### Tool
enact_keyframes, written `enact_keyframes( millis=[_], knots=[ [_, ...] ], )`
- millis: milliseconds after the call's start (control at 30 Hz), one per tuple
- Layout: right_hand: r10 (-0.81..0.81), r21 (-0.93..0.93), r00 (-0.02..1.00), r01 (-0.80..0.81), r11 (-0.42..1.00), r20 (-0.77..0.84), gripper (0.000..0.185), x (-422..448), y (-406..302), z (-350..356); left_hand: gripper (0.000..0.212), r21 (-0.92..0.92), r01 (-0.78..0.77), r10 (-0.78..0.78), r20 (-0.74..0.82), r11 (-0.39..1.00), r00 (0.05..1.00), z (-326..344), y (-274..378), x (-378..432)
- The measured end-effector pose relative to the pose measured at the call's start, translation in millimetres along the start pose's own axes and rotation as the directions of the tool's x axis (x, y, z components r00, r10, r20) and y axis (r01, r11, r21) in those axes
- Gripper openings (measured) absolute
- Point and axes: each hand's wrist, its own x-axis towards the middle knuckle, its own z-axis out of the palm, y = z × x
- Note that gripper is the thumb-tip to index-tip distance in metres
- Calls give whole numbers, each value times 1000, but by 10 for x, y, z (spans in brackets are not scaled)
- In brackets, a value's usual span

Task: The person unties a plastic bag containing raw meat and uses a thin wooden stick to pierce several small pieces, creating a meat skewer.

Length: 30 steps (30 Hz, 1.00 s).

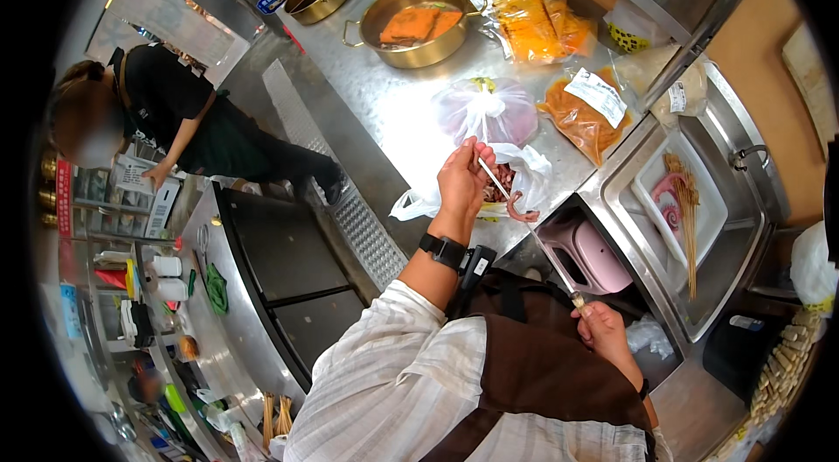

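Note:
A thin skewer (550,262) with a wooden handle runs slantwise between my two hands, and a curled pinkish tentacle piece (522,207) hangs on it. My right hand (600,325), low on the right, grips the handle. Up near the skewer's other end, the fingers of my left hand (462,175) are closed around the pale tip. Just behind that hand, an opened white plastic bag (534,167) on the steel counter holds reddish-brown meat pieces (499,181), partly hidden by my wrist. A knotted clear bag (488,111) of pinkish contents sits beyond it.
A brass pan (419,55) and orange packets (537,19) stand farther back on the counter (367,91). On the right, a white tray (711,206) with tentacles and skewers lies in the sink (734,278). A pink appliance (600,259) is below. A co-worker (170,108) bends at the left.

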Motion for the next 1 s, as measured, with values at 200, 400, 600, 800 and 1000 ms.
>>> enact_keyframes(
  millis=[200,400,600,800,1000],
  knots=[
    [4,-22,999,-5,1000,-38,21,16,-3,20,19,25,96,-96,4,995,995,-1,10,26],
    [13,-73,999,-17,997,-52,20,36,12,-1,18,1,123,-123,-13,992,992,19,-76,28],
    [22,-62,998,-26,998,-67,22,35,-77,16,16,57,193,-194,8,979,981,107,-253,-147],
    [5,-4,999,-6,1000,-45,23,40,-108,18,16,185,228,-242,61,956,968,154,-302,-265],
    [-3,13,998,3,1000,-57,22,44,-114,15,20,267,266,-312,148,926,938,182,-379,-355]
  ],
)
